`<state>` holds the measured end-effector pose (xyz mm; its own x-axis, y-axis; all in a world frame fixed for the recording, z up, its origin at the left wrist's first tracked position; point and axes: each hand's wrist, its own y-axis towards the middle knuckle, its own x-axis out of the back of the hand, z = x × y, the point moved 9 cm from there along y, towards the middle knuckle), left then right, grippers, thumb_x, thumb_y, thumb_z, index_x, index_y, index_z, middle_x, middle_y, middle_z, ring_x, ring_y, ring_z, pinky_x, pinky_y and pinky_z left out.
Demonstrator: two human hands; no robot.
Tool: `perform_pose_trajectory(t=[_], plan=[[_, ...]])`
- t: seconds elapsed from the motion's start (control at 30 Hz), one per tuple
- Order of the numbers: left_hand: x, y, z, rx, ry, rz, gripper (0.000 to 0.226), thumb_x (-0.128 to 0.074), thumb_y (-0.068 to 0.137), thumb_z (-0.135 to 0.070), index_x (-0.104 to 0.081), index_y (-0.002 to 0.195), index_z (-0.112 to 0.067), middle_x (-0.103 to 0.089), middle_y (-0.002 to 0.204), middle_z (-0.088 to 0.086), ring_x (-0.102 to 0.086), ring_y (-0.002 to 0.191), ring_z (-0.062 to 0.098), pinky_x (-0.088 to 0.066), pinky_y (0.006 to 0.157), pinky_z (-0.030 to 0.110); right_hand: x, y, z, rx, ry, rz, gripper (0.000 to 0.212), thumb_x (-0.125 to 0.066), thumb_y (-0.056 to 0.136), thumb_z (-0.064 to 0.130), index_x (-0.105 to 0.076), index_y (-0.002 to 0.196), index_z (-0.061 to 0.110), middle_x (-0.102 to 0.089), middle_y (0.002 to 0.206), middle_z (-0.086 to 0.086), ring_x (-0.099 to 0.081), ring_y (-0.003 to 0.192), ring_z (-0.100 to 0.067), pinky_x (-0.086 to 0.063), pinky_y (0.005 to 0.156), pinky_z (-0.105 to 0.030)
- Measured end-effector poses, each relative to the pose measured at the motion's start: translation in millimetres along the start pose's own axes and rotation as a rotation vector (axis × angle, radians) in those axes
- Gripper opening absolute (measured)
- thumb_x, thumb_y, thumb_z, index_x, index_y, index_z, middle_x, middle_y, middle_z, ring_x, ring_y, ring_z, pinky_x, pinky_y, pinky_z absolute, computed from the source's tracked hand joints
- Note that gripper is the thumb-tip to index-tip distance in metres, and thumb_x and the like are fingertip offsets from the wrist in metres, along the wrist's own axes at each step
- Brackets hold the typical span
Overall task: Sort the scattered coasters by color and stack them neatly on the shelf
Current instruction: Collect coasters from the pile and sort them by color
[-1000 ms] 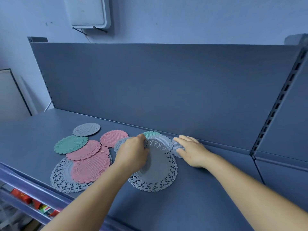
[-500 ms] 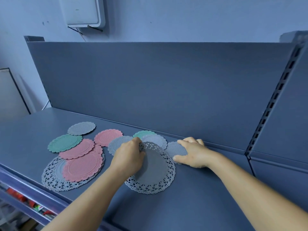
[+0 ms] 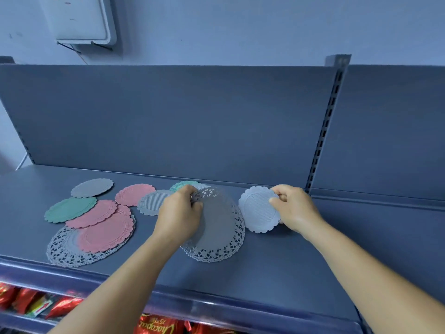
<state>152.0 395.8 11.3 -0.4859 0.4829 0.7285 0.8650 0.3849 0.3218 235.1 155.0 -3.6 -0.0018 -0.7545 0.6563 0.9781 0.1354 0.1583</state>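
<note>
While gripping the lacy grey mat (image 3: 216, 227) left hand (image 3: 179, 213), small grey coaster (image 3: 258, 209) right hand (image 3: 292, 208), barely begun: pink, green left of mat unsorted.

matt painted metal shelf (image 3: 289, 261), ribbed rubbery coasters (image 3: 106, 233), glossy foil packets (image 3: 156, 327)

Bare shelf (image 3: 349, 256) surface lies open at right and along the front edge. Scattered coasters (image 3: 101, 222) crowd the left; the back panel (image 3: 192, 121) blocks behind.
</note>
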Motion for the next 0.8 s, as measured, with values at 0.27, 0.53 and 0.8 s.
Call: perform_pose_trajectory(t=[0.27,0.53,0.8], plan=[[-19.7,-38.9,-74.7,-0.128,-0.27,0.08,0.006,-0.052,0.092,-0.015,-0.052,0.091,-0.02,-0.055,0.07,-0.007,-0.048,0.063,0.003,-0.033,0.052,0.018,89.0,-81.7,-32.0,-0.055,0.054,-0.272,0.015,-0.046,0.09,0.013,-0.06,0.091,0.018,-0.066,0.086,-0.006,-0.061,0.085,-0.03,-0.056,0.075,-0.051],[-67.0,-84.0,-168.6,-0.275,-0.388,0.233,0.006,-0.051,0.093,-0.015,-0.053,0.092,-0.02,-0.056,0.073,-0.006,-0.049,0.065,0.002,-0.034,0.049,0.013,175.9,-153.4,-85.2,-0.163,0.023,-0.461,0.017,-0.046,0.09,0.013,-0.062,0.095,0.015,-0.069,0.089,-0.005,-0.063,0.087,-0.03,-0.056,0.074,-0.051],[-116.0,-121.7,-263.2,-0.389,-0.453,0.337,0.004,-0.05,0.094,-0.017,-0.054,0.094,-0.02,-0.058,0.077,-0.004,-0.052,0.072,0.013,-0.04,0.058,0.025,260.2,-203.0,-141.7,-0.198,-0.011,-0.635,0.015,-0.046,0.091,0.011,-0.061,0.092,0.01,-0.066,0.082,-0.011,-0.061,0.083,-0.035,-0.054,0.072,-0.054]])
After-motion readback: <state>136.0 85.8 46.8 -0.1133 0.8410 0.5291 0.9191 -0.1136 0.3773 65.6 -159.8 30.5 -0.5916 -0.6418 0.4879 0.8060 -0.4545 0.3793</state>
